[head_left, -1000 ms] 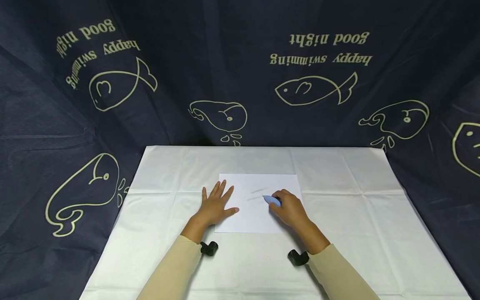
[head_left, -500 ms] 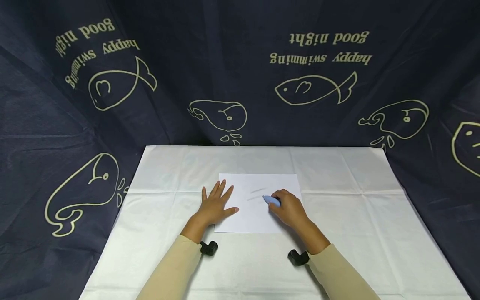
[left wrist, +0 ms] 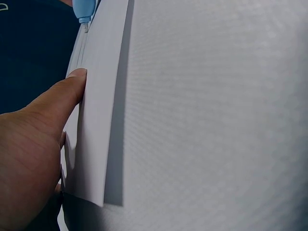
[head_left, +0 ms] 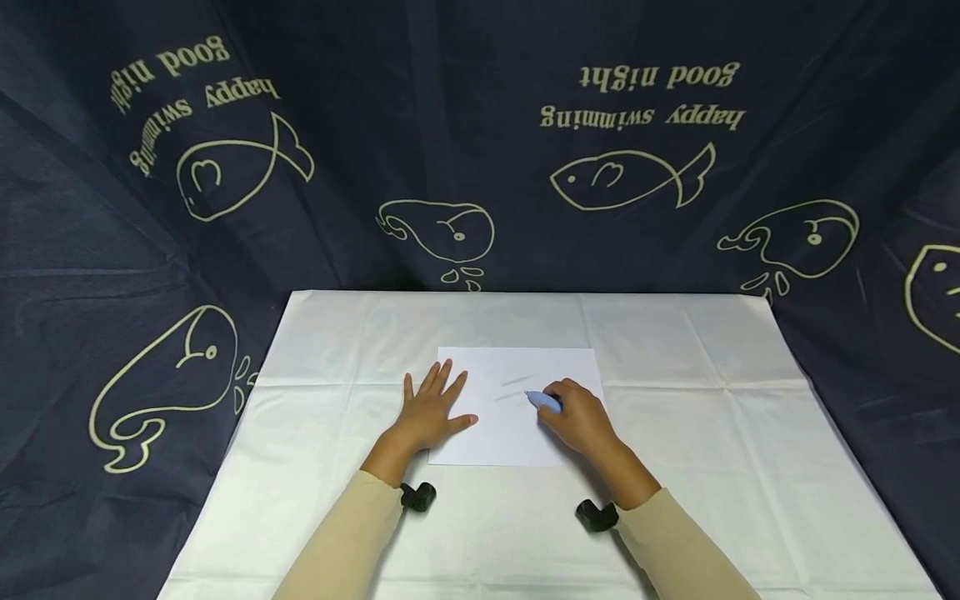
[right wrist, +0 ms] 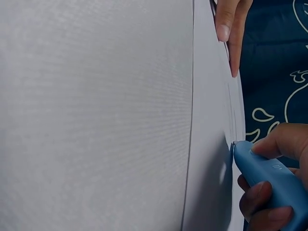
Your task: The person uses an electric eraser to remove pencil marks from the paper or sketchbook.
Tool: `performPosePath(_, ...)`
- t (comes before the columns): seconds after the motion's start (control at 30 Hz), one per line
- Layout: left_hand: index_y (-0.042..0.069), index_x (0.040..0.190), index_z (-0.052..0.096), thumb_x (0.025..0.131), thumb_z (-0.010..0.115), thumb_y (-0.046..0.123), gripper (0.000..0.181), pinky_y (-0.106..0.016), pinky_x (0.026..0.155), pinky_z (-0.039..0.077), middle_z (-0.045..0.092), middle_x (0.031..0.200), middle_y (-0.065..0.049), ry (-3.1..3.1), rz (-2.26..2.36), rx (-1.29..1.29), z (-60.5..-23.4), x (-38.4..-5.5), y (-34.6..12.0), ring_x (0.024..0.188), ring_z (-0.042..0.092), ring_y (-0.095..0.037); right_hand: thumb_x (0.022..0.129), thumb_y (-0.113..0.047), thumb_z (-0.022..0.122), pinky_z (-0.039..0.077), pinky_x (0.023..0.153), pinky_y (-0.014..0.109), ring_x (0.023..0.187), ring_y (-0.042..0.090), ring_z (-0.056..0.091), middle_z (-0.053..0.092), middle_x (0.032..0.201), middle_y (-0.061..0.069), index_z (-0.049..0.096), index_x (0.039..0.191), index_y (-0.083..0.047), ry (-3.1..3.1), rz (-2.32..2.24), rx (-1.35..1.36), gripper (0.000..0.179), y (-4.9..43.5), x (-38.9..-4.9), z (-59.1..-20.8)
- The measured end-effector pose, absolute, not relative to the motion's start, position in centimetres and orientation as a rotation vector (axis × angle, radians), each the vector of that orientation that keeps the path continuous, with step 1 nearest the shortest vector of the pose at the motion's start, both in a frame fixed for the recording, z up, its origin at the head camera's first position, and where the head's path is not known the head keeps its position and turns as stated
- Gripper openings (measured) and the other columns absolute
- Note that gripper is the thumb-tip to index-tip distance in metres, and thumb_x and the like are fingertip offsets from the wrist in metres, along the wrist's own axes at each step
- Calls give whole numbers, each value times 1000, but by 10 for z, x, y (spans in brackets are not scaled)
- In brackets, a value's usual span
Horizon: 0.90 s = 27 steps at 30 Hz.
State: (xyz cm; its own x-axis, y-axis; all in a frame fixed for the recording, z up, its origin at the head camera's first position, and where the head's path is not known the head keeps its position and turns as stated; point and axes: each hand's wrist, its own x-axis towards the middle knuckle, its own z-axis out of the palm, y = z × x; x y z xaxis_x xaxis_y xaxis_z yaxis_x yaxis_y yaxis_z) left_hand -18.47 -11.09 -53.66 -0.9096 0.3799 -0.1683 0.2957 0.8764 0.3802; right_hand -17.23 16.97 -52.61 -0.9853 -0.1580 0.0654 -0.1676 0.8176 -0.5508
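Observation:
A white sheet of paper (head_left: pixel 498 442) lies on the table with two faint grey strokes (head_left: pixel 515 382) near its middle. My left hand (head_left: pixel 429 417) rests on its left side, fingers spread and thumb pointing inward. At the right side my right hand (head_left: pixel 581 417) grips a thick light blue pen-like tool (head_left: pixel 543 401) with a narrow tip. The right wrist view shows the tool's smooth body (right wrist: pixel 267 175) with a finger on top near the front and other fingers curled beneath. Its tip is right at the paper, beside the strokes. The palm hides the tool's rear end in the head view.
A creased white cloth (head_left: pixel 675 350) covers the table. Behind and at both sides hangs a dark blue curtain (head_left: pixel 510 50) printed with fish, whales and lettering. Black wrist cameras (head_left: pixel 596 516) sit at both cuffs of the beige sleeves (head_left: pixel 678 542).

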Motion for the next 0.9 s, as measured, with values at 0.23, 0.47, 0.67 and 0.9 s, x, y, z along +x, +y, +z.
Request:
performPosePath(0.23,23,163,24,97,54,62,82,-72,120,-5,4,172,-11,2810,522,513,-537,-184,-111,160,0,-32,87,-21,73,52,71,39,76,19,60,69,95,6,73,104,-8,-2980,896,259,22,170,-172,-526)
performPosePath(0.47,23,163,23,97,54,62,83,-71,121,-6,4,172,-9,2808,522,510,-536,-184,-111,160,0,-31,86,-21,73,52,71,39,75,19,60,68,93,5,73,103,-7,-2989,889,273,21,169,-171,-524)
performPosePath(0.67,22,163,24,97,55,61,83,-72,120,-5,4,172,-10,2809,523,514,-537,-184,-111,160,0,-32,87,-21,72,52,71,39,76,20,61,69,96,7,73,105,-8,-2990,895,241,22,169,-172,-524)
performPosePath(0.9,23,163,23,97,54,62,83,-71,121,-6,4,172,-10,2810,528,514,-536,-184,-111,160,0,-32,87,-22,73,53,73,40,77,20,61,69,97,6,73,104,-8,-3008,908,264,22,168,-171,-522)
